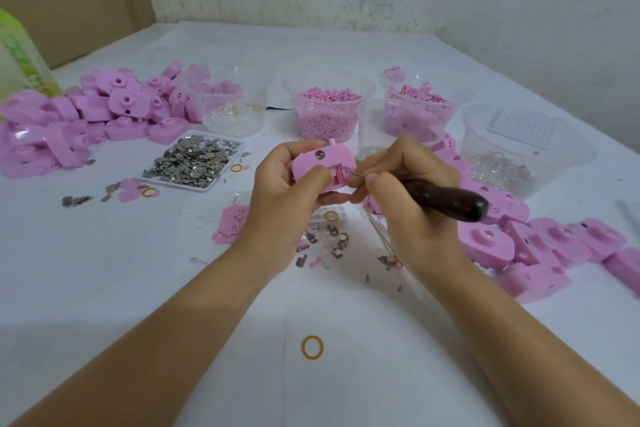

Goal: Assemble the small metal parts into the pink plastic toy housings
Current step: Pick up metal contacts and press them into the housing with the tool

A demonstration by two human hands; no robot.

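In the middle of the frame the left hand (282,184) grips a pink housing (320,165), fingers curled around its edges. The right hand (407,191) pinches a tool with dark handle (446,201); its thin metal tip touches the housing's small slot. A tray of metal parts (194,161) lies on the table (138,288) at center left, and more housings (104,114) are piled at upper left.

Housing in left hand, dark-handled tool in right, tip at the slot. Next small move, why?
Probably press the tip of the tool slightly further into the slot. The left hand grips the pink housing, slot facing the camera; the right hand holds the tool with its tip at the slot's edge. What sits inside is too small to tell.
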